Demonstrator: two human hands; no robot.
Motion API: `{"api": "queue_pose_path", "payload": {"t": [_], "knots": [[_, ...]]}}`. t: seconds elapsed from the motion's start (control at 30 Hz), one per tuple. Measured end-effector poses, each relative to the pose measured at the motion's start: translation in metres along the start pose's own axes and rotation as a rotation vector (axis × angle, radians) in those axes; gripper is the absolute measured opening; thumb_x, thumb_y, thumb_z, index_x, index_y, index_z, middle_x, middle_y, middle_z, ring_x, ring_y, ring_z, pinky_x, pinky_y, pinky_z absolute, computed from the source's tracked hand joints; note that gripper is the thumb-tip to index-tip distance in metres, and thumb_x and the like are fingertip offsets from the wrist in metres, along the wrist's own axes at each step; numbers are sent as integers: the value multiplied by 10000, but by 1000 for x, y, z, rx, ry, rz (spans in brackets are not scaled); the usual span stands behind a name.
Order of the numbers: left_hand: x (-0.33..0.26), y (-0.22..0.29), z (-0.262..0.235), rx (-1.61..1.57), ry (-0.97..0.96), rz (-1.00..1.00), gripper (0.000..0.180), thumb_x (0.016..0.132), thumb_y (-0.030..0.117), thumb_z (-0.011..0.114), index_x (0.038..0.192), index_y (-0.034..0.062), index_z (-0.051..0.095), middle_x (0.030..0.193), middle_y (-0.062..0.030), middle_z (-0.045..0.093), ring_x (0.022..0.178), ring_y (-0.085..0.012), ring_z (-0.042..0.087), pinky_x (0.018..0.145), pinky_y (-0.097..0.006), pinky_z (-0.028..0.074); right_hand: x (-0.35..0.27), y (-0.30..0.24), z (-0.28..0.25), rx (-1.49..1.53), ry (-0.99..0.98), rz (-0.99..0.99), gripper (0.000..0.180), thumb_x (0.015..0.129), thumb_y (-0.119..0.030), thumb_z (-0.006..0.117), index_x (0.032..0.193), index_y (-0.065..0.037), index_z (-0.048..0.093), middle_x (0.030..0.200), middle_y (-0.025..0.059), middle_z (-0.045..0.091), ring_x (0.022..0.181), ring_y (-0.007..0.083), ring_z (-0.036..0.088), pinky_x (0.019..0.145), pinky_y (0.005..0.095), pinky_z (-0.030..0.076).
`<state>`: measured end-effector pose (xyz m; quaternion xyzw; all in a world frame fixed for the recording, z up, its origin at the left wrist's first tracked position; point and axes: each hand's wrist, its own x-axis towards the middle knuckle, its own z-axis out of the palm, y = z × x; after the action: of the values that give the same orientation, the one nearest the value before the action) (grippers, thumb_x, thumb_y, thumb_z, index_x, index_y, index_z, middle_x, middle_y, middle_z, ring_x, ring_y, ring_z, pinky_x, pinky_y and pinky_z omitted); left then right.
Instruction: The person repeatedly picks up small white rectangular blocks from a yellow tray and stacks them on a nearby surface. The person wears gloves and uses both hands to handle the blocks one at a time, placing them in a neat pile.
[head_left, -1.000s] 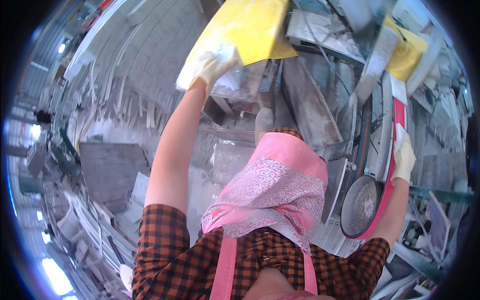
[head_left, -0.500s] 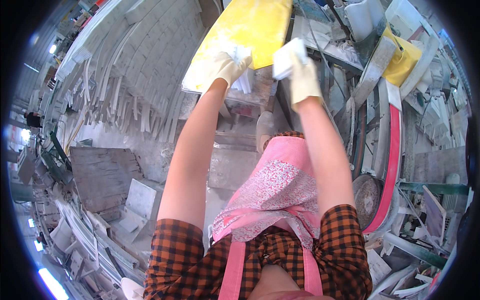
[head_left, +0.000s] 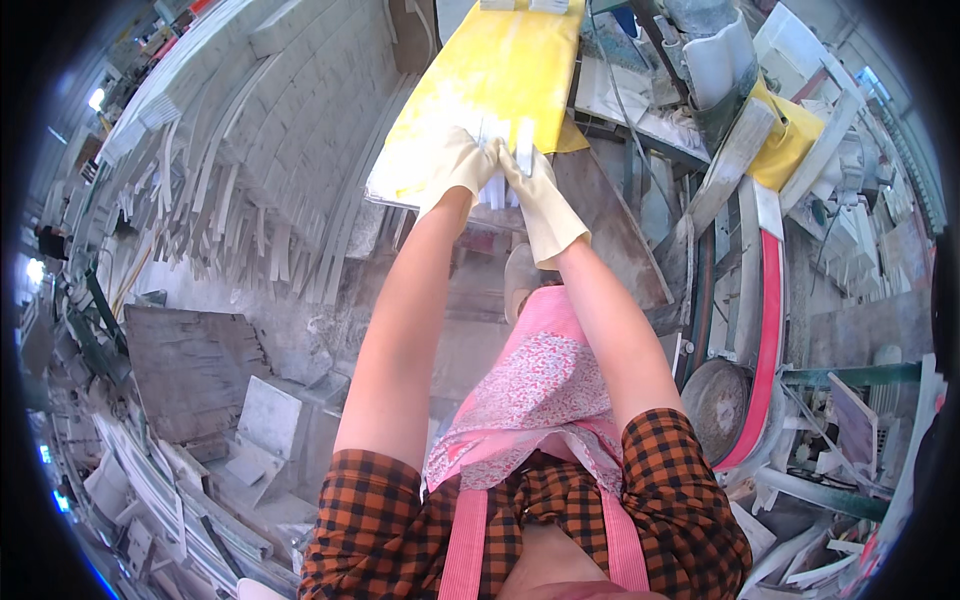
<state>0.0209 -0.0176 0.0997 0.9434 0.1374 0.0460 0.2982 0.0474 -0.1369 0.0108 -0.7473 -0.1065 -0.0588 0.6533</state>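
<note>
Both my hands wear cream rubber gloves and meet at the near edge of a surface covered with a yellow sheet (head_left: 500,75). My left hand (head_left: 455,172) is closed on a small bundle of white strips (head_left: 488,192), whose ends stick out below the fingers. Against it, my right hand (head_left: 540,200) grips a flat white piece (head_left: 525,145), seen edge-on beside the bundle. Glare washes out the sheet around the left hand, and the gloves partly hide the fingertips.
Long pale strips (head_left: 310,130) are stacked high on the left. A red-edged belt machine (head_left: 765,350) with a round wheel (head_left: 716,410) stands on the right. White blocks (head_left: 545,5) lie at the sheet's far end. A worn board (head_left: 190,370) leans at lower left.
My right hand has swung left with the white piece and joined it to the bundle at my left hand. The view has shifted slightly, revealing blocks at the sheet's far end.
</note>
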Motion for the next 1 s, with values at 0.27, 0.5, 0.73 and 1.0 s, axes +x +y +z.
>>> {"api": "queue_pose_path", "payload": {"t": [0.27, 0.5, 0.73, 1.0], "knots": [[21, -17, 8, 19, -40, 35, 594, 939, 512, 673, 1114, -51, 746, 1022, -249, 752, 922, -359, 740, 823, -445, 545, 12, 2, 2, 987, -190, 528, 710, 921, -102, 760, 1519, -61, 380, 1352, 143, 565, 1259, 243, 572, 1049, 353, 519], [44, -13, -19, 285, -223, 208, 761, 972, 655, 502, 1242, -27, 704, 1227, -262, 708, 1182, -356, 665, 1018, -415, 486, -16, -11, -22, 484, -338, 347, 1046, 826, -63, 823, 1638, -114, 167, 1510, 124, 444, 1335, 255, 519, 1067, 370, 526], [34, 31, -1, 319, -372, -17, 960, 721, 743, 778, 1285, -28, 681, 1192, -232, 725, 1131, -288, 692, 971, -384, 524, -25, -2, -4, -269, -448, 77, 728, 1025, -419, 583, 1598, -132, 236, 1523, 228, 418, 1274, 344, 606, 956, 489, 593], [29, 74, -41, 947, -945, 431, 752, 830, 399, 795, 1402, -30, 560, 1118, -213, 706, 1122, -291, 671, 945, -382, 522, -34, 3, -9, -414, -322, 151, 1057, 881, -410, 779, 1607, 3, 131, 1422, 253, 538, 1135, 393, 668, 923, 401, 565]]}}
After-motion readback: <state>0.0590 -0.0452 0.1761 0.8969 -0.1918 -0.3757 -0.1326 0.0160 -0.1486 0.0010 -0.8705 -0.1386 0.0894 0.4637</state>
